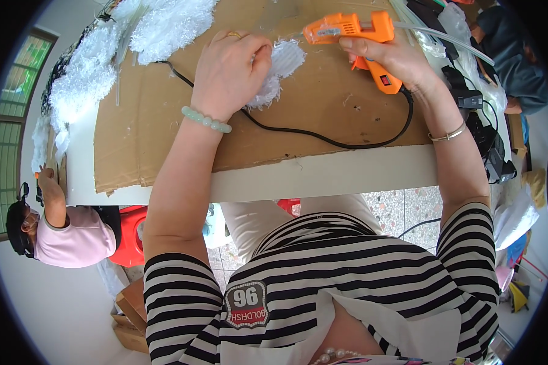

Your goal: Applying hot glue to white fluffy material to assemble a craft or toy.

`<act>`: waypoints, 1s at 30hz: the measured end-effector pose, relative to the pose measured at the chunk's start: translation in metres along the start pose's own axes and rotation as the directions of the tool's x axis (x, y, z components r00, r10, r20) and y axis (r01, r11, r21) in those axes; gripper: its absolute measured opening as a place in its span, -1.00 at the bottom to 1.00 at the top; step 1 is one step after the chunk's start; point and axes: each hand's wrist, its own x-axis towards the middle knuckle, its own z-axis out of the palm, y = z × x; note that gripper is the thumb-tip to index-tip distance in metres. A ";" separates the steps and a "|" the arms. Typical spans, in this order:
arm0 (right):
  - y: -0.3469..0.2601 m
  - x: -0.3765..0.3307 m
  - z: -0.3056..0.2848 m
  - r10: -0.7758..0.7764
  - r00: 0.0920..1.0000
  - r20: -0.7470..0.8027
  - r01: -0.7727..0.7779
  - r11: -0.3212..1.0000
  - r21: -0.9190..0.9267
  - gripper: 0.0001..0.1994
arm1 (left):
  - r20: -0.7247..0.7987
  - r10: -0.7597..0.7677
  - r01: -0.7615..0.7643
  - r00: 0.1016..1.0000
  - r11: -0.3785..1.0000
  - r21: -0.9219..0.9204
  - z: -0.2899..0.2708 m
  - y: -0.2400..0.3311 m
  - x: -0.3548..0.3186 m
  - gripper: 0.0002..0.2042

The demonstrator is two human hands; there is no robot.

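My right hand [396, 58] grips an orange hot glue gun [350, 27] by its handle. The gun's nozzle points left, and a long translucent glue stick [444, 38] runs out of its back. To the left, my left hand [234, 73] is closed, its fingers bent in against a white fringed, fluffy piece [288, 59]. This piece shows under and beside the hand; the exact grip of the fingertips is partly hidden. The nozzle is just above the piece's upper right end, and I cannot tell whether they touch.
A brown cardboard sheet [146, 134] covers most of the white table [329, 173]. The glue gun's black cord [323, 141] loops across it, under my left wrist. White fluffy heaps [170, 27] lie at the far left. One person [73, 234] sits left; another [508, 55] is at far right.
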 end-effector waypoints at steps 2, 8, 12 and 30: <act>-0.003 -0.001 0.003 0.045 0.998 0.052 -0.043 0.999 -0.033 -0.71 | -0.007 0.033 -0.033 0.999 0.999 -0.009 0.002 0.002 -0.001 -0.90; -0.003 0.004 0.013 0.055 0.997 0.045 -0.048 0.989 -0.140 -0.67 | 0.053 0.131 -0.135 0.990 0.987 0.086 0.012 0.009 -0.006 -0.86; 0.006 0.010 0.017 0.011 1.000 -0.008 -0.012 0.979 -0.203 -0.72 | 0.103 0.137 -0.152 0.985 0.976 0.154 0.013 0.011 -0.007 -0.85; 0.002 0.011 0.020 -0.001 1.000 -0.025 -0.007 0.952 -0.307 -0.74 | 0.078 0.117 -0.126 0.990 0.983 0.131 0.015 0.010 -0.008 -0.87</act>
